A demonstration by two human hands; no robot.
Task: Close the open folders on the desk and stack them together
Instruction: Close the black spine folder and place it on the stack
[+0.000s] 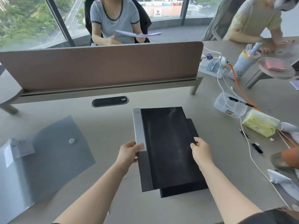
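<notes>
While mostly hidden beneath, lower folder [192,192]; both hands [129,152] pinching top black folder [166,147].

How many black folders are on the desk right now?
2. The top black folder is held at its edges by both hands; the lower black folder lies beneath it, peeking out at the right and bottom. More could hide underneath.

Top folder [165,146]: black cover w/ faint sheen, looks like smooth plastic; spine strip silver-grey, matt. Lower folder [182,192]: same black, duller. Desk [100,126]: matt grey-beige, smooth laminate look. Envelope folder [53,152]: translucent grey plastic, semi-gloss, metal-looking snap. Divider panel [100,67]: brown, felt/cloth-like, matt. Container [229,105]: clear plastic. Tissue pack [258,125]: glossy plastic wrap.
</notes>
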